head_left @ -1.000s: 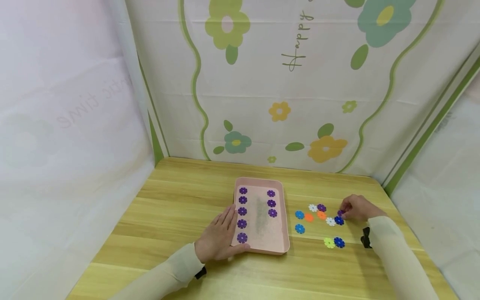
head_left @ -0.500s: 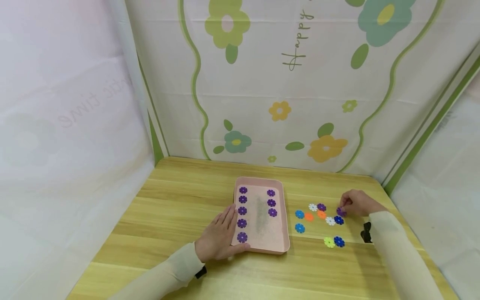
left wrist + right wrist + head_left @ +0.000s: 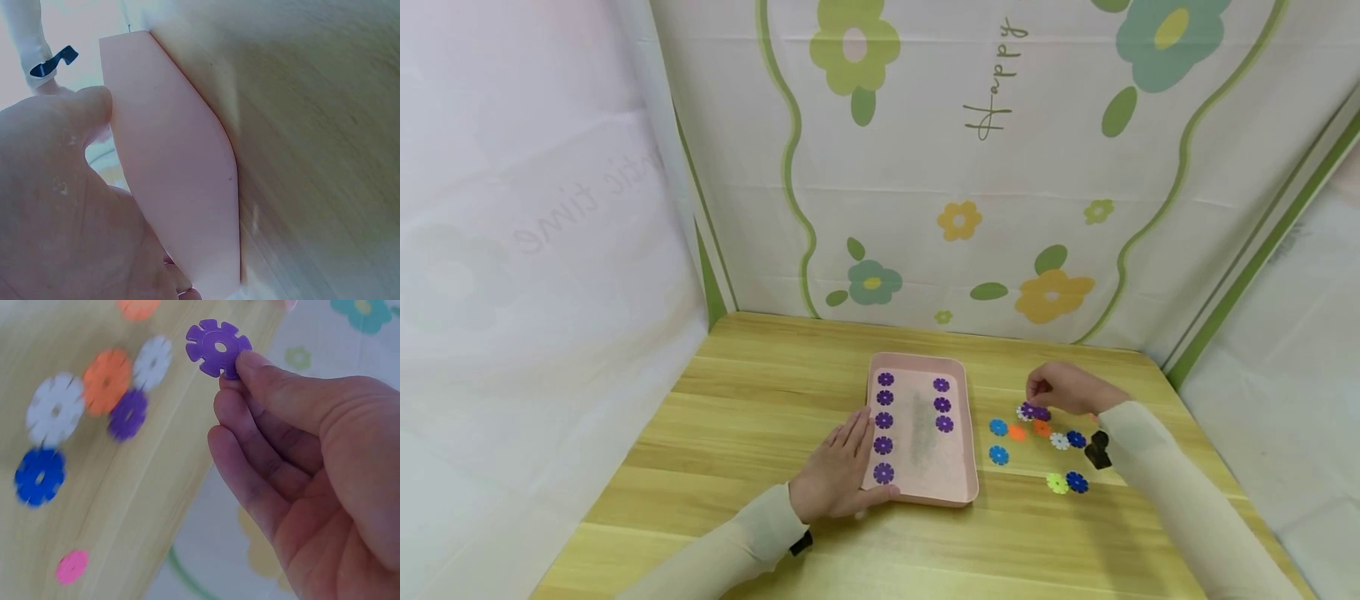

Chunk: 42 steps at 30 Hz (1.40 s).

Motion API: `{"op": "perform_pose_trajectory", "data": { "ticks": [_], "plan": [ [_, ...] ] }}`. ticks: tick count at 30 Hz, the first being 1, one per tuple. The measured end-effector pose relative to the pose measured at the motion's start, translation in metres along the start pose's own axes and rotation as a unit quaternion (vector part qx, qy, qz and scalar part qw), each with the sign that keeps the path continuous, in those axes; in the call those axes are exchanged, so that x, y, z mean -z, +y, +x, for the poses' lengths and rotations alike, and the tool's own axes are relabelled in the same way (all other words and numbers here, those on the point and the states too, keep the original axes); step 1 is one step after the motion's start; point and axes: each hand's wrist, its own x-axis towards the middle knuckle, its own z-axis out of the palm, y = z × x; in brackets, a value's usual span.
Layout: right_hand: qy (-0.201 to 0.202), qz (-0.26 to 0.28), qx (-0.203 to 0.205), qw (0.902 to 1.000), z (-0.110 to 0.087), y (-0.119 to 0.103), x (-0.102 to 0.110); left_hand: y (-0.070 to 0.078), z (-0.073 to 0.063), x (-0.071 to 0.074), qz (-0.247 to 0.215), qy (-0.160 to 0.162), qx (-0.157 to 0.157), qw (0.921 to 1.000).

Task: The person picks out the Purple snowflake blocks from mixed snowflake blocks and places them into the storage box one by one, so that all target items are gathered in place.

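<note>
My right hand (image 3: 1071,387) pinches a purple snowflake disc (image 3: 203,355) between thumb and forefinger, raised over the loose discs on the table. Beneath it in the right wrist view lie another purple disc (image 3: 120,427), an orange disc (image 3: 100,367), a white disc (image 3: 44,422) and a dark blue disc (image 3: 28,475). My left hand (image 3: 829,481) rests at the near left corner of a pink tray (image 3: 925,471), fingers straight along its left side and thumb at the near edge. Purple discs stand inside in two columns, a longer left one (image 3: 883,421) and a shorter right one (image 3: 942,404).
Right of the tray, two light blue discs (image 3: 998,455) lie on the wooden table (image 3: 760,400). A lime disc (image 3: 1052,488) touches a dark blue one nearer the front. A pink disc (image 3: 69,570) lies apart. Printed cloth (image 3: 910,167) hangs behind and at both sides.
The right hand has lifted a purple disc off the table's right side and moved left with it, above the white and purple discs. The left hand and tray have stayed put.
</note>
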Motion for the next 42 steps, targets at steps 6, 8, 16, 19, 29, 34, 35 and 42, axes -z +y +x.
{"op": "perform_pose_trajectory", "data": {
  "ticks": [6,8,16,19,29,34,35,42],
  "plan": [
    [-0.02,-0.019,0.039,0.9989,0.024,-0.042,-0.006,-0.001,0.001,-0.002,-0.002,0.003,-0.003,1.0],
    [-0.023,-0.028,0.055,0.9978,0.03,-0.057,-0.007,-0.001,0.001,-0.002,-0.003,0.002,-0.003,1.0],
    [-0.048,-0.051,0.103,0.9923,0.051,-0.103,-0.023,-0.001,0.002,-0.001,0.002,0.001,0.003,1.0],
    [-0.058,-0.055,0.121,0.9895,0.057,-0.112,-0.031,-0.001,0.001,0.0,0.003,0.002,0.004,1.0],
    [-0.079,-0.024,0.098,0.9917,0.067,-0.12,-0.062,-0.003,0.003,-0.006,0.005,0.011,0.002,0.9999],
    [-0.082,-0.03,0.092,0.9919,0.068,-0.117,-0.072,-0.005,0.004,-0.013,0.017,0.013,0.002,0.9998],
    [-0.082,-0.031,0.091,0.992,0.068,-0.116,-0.074,-0.004,0.003,-0.012,0.015,0.012,0.002,0.9998],
    [-0.075,-0.05,0.1,0.9909,0.073,-0.112,-0.079,-0.001,0.0,-0.001,0.001,0.004,0.002,1.0]
  ]
}}
